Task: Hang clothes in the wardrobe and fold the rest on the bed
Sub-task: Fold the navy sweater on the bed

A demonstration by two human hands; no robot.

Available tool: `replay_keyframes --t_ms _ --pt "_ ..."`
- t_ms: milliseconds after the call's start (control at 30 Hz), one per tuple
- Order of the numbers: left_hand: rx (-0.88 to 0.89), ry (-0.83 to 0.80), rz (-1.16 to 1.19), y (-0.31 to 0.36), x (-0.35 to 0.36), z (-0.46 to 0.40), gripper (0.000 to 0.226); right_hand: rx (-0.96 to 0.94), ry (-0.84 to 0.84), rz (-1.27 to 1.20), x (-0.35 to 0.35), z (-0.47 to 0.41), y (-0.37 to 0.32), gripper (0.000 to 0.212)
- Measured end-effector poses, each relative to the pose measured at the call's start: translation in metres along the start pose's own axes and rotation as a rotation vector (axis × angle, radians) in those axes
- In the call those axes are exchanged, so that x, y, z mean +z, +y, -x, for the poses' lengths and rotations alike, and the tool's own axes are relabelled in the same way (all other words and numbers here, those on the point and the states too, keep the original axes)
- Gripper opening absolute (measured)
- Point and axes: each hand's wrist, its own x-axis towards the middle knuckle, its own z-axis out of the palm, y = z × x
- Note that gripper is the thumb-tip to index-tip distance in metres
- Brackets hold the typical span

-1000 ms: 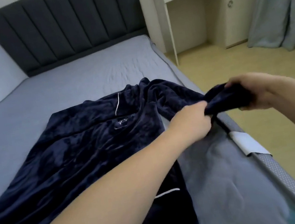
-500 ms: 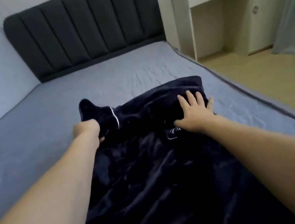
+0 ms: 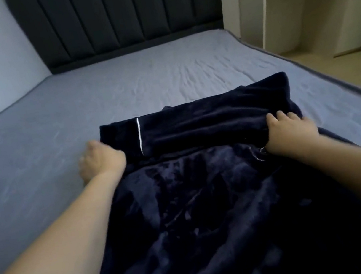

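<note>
Navy robe lies on the bed, sleeve folded across. Left hand grips the fold's left end; right hand clutches its right. Soft, plush, limp: hold at fold edges.

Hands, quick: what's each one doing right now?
Left hand: fingers curled at the left end of the robe fold; an actual grip cannot be told.
Right hand: grips the right end of the fold.
</note>
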Motion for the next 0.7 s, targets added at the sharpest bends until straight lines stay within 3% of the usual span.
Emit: replay_keyframes --t_ms 67,100,200,333,533,700 --pt "0.326 0.227 -0.106 0.021 0.0 0.019 0.042 -0.035 -0.132 -0.199 -0.034 -0.021 -0.011 0.041" --pt "0.485 0.262 -0.115 0.035 0.003 0.028 0.041 -0.109 -0.083 -0.26 -0.048 -0.032 -0.017 0.043" --pt "0.691 0.072 -0.145 0.09 0.017 0.051 0.047 -0.289 0.117 -0.269 -0.053 -0.05 -0.043 0.07" --pt "0.631 -0.296 -0.268 0.093 0.045 0.04 0.065 -0.161 -0.008 -0.165 0.007 -0.048 -0.063 0.076" --pt "0.481 -0.363 -0.266 0.045 0.065 0.003 0.082 -0.052 -0.098 -0.202 0.014 -0.091 -0.05 0.1" --pt "0.418 -0.345 -0.198 0.033 0.064 -0.007 0.084 0.108 -0.017 -0.175 0.027 -0.093 -0.011 0.092"
